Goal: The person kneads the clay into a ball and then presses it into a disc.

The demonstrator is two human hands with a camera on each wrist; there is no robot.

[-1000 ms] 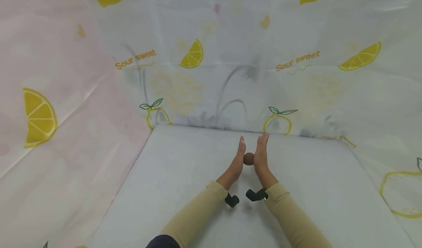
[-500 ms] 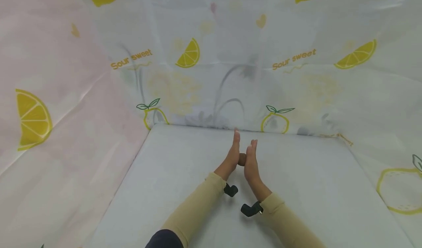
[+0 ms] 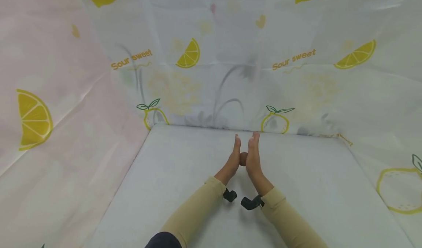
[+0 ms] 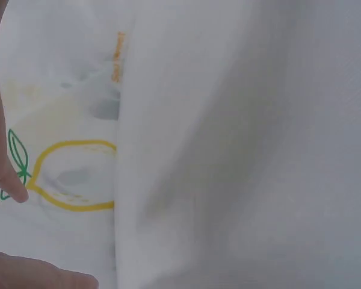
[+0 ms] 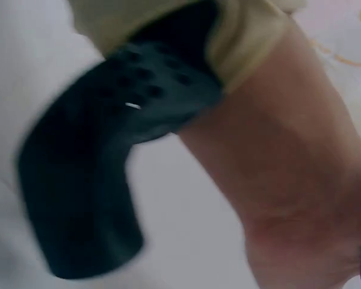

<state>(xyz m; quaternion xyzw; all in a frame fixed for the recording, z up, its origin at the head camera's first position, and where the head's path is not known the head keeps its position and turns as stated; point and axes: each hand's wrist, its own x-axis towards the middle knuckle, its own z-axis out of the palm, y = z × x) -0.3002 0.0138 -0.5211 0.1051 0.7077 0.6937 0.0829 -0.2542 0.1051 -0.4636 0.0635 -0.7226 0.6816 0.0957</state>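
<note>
A small brown ball (image 3: 243,159), like a lump of clay or dough, sits between my two palms above the white table. My left hand (image 3: 232,159) presses it from the left with straight fingers pointing away from me. From the other side my right hand (image 3: 253,157) lies flat against it, fingers also straight. Both palms face each other and partly cover the ball. The left wrist view catches only fingertips (image 4: 12,180) at its left edge. In the right wrist view, a bare wrist (image 5: 283,132) fills the right side, and a dark sliver shows at the edge.
The white tabletop (image 3: 184,160) lies below the hands. Lemon-printed sheeting (image 3: 211,76) rises behind and at both sides. A black curved wrist mount (image 3: 252,203) hangs below the right sleeve, and another black mount (image 3: 230,195) below the left sleeve.
The hands slide back and forth against each other: half a second ago the left was farther forward, now the right is slightly ahead. The ball turns between them, and the view has shifted a little.
</note>
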